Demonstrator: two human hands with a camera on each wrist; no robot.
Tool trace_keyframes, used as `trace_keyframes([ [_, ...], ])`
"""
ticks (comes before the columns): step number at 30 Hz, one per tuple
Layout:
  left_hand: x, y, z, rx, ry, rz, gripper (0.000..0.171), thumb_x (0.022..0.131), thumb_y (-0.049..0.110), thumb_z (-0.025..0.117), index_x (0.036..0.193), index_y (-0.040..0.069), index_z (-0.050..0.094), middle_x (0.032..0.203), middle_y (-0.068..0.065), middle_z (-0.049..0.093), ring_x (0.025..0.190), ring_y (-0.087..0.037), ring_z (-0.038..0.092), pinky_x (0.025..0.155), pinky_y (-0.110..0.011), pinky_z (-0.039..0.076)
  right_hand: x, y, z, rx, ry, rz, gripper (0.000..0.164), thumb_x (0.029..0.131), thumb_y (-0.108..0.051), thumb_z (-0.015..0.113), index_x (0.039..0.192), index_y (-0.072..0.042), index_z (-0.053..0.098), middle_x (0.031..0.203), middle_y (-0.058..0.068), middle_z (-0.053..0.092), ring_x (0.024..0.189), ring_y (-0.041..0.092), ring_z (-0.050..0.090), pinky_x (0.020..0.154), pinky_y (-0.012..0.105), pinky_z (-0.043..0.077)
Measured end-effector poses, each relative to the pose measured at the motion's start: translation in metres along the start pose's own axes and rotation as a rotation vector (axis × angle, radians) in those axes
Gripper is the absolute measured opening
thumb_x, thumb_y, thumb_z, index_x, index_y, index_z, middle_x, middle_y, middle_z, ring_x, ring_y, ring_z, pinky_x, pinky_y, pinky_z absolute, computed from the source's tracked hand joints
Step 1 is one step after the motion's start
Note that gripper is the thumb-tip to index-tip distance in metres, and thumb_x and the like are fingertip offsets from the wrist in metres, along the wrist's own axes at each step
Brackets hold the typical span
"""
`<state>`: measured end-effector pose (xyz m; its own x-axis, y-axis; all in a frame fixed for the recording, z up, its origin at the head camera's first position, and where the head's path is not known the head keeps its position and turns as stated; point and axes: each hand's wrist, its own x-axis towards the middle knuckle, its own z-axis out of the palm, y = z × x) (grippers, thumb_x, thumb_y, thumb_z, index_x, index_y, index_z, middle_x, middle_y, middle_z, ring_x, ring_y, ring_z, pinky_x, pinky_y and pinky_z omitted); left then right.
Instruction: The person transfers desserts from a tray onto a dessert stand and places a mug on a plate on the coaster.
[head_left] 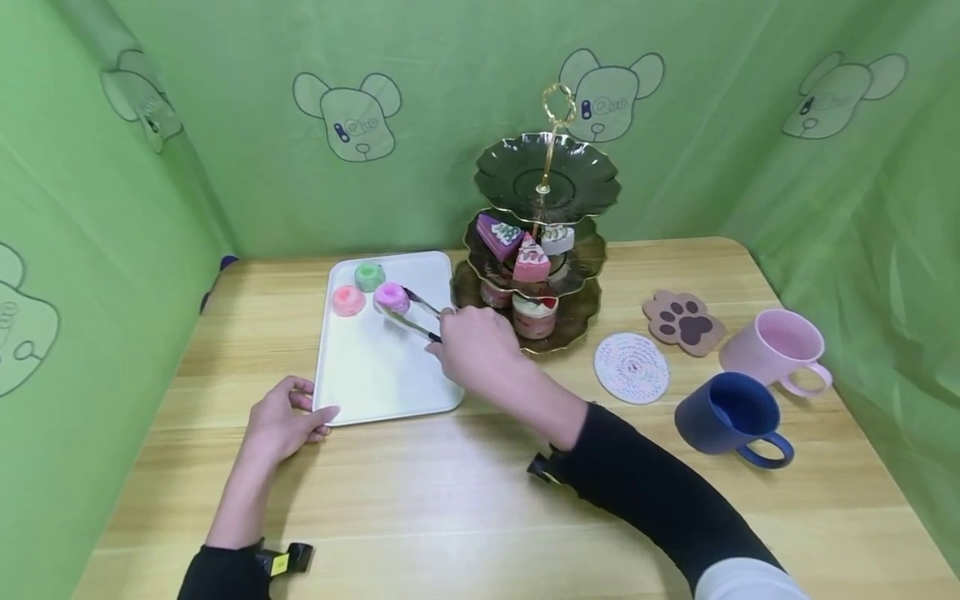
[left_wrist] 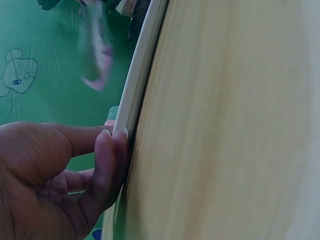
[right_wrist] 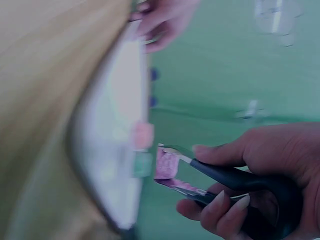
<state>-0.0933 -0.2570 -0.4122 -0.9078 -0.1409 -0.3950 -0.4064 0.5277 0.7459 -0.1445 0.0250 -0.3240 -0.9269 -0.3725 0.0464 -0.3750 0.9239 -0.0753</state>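
Observation:
A white rectangular tray (head_left: 386,367) lies on the table with its front-left corner pinched by my left hand (head_left: 281,421). In the left wrist view, the thumb and fingertips (left_wrist: 120,142) meet at the tray's edge. My right hand (head_left: 480,346) holds black-handled tongs (right_wrist: 225,175). Between the tong tips is a purple ring-shaped sweet (head_left: 392,298), seen above the tray's surface in the right wrist view. A green ring-shaped sweet (head_left: 370,277) and a pink one (head_left: 348,301) sit at the back of the tray.
Right of the tray stands a three-tier dark stand (head_left: 498,175), with cake slices on its middle tier and dessert cups below. Farther right are a round coaster (head_left: 632,368), a paw-shaped coaster (head_left: 683,322), a blue mug (head_left: 723,414) and a pink mug (head_left: 776,346).

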Motion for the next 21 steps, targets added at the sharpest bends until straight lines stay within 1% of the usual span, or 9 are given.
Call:
trace_keyframes([
  [2, 0.000, -0.001, 0.000, 0.008, 0.000, 0.000, 0.060, 0.077, 0.016, 0.076, 0.122, -0.001, 0.040, 0.105, -0.018, 0.049, 0.065, -0.018, 0.066, 0.060, -0.030, 0.061, -0.018, 0.007, -0.021, -0.002, 0.046, -0.044, 0.043, 0.085, -0.055, 0.057, 0.091, -0.012, 0.059, 0.068, 0.002, 0.056, 0.057, 0.022, 0.056, 0.039, 0.033, 0.045],
  [6, 0.000, -0.003, -0.001, 0.016, 0.003, 0.012, 0.061, 0.077, 0.017, 0.076, 0.122, -0.001, 0.040, 0.105, -0.018, 0.049, 0.065, -0.018, 0.066, 0.060, -0.030, 0.061, -0.055, 0.027, -0.065, 0.034, 0.147, -0.116, 0.044, 0.087, -0.051, 0.057, 0.103, -0.010, 0.059, 0.062, -0.003, 0.049, 0.048, 0.014, 0.047, 0.033, 0.024, 0.037],
  [8, 0.000, -0.003, -0.002, 0.016, 0.006, 0.016, 0.061, 0.077, 0.017, 0.077, 0.123, -0.002, 0.040, 0.106, -0.018, 0.049, 0.065, -0.018, 0.067, 0.060, -0.030, 0.061, -0.072, 0.039, -0.087, 0.066, 0.189, -0.124, 0.046, 0.088, -0.048, 0.057, 0.112, -0.009, 0.059, 0.062, -0.004, 0.049, 0.046, 0.012, 0.044, 0.032, 0.022, 0.034],
  [10, 0.000, -0.003, -0.003, 0.013, 0.005, 0.014, 0.062, 0.077, 0.016, 0.077, 0.123, -0.002, 0.040, 0.107, -0.018, 0.049, 0.066, -0.018, 0.067, 0.060, -0.030, 0.061, -0.088, 0.052, -0.106, 0.068, 0.228, -0.124, 0.048, 0.089, -0.046, 0.056, 0.117, -0.007, 0.058, 0.062, -0.003, 0.048, 0.045, 0.011, 0.042, 0.031, 0.021, 0.031],
  [13, 0.000, -0.004, -0.003, 0.008, -0.003, 0.014, 0.062, 0.077, 0.016, 0.076, 0.124, -0.001, 0.039, 0.108, -0.019, 0.049, 0.066, -0.018, 0.067, 0.061, -0.030, 0.061, -0.108, 0.072, -0.131, 0.057, 0.277, -0.096, 0.038, 0.090, -0.044, 0.056, 0.108, -0.011, 0.060, 0.059, -0.003, 0.046, 0.044, 0.011, 0.038, 0.032, 0.023, 0.028],
  [15, 0.001, -0.003, -0.003, 0.006, -0.010, 0.017, 0.062, 0.077, 0.017, 0.076, 0.124, -0.002, 0.039, 0.108, -0.019, 0.048, 0.067, -0.018, 0.067, 0.061, -0.030, 0.061, -0.118, 0.086, -0.144, 0.026, 0.314, -0.088, 0.030, 0.090, -0.043, 0.057, 0.093, -0.013, 0.058, 0.056, -0.004, 0.043, 0.042, 0.011, 0.035, 0.031, 0.023, 0.026],
  [17, 0.001, -0.003, -0.003, 0.007, -0.012, 0.019, 0.062, 0.078, 0.017, 0.076, 0.124, -0.001, 0.039, 0.108, -0.019, 0.048, 0.067, -0.018, 0.067, 0.061, -0.030, 0.061, -0.123, 0.099, -0.153, 0.002, 0.341, -0.080, 0.027, 0.090, -0.041, 0.057, 0.084, -0.015, 0.053, 0.054, -0.004, 0.041, 0.040, 0.011, 0.033, 0.030, 0.023, 0.025],
  [19, 0.001, -0.002, -0.002, 0.013, -0.011, 0.020, 0.061, 0.078, 0.017, 0.076, 0.124, -0.001, 0.039, 0.107, -0.019, 0.048, 0.066, -0.018, 0.067, 0.061, -0.030, 0.061, -0.124, 0.112, -0.160, -0.030, 0.344, -0.053, 0.030, 0.091, -0.041, 0.056, 0.088, -0.012, 0.058, 0.051, -0.003, 0.040, 0.038, 0.011, 0.031, 0.029, 0.024, 0.024],
  [21, 0.001, -0.002, -0.002, 0.015, -0.011, 0.022, 0.061, 0.078, 0.016, 0.076, 0.123, -0.002, 0.040, 0.106, -0.019, 0.048, 0.066, -0.018, 0.067, 0.061, -0.030, 0.061, -0.122, 0.123, -0.164, -0.061, 0.327, -0.020, 0.037, 0.091, -0.041, 0.055, 0.102, -0.006, 0.062, 0.049, -0.001, 0.039, 0.036, 0.013, 0.031, 0.028, 0.025, 0.023],
])
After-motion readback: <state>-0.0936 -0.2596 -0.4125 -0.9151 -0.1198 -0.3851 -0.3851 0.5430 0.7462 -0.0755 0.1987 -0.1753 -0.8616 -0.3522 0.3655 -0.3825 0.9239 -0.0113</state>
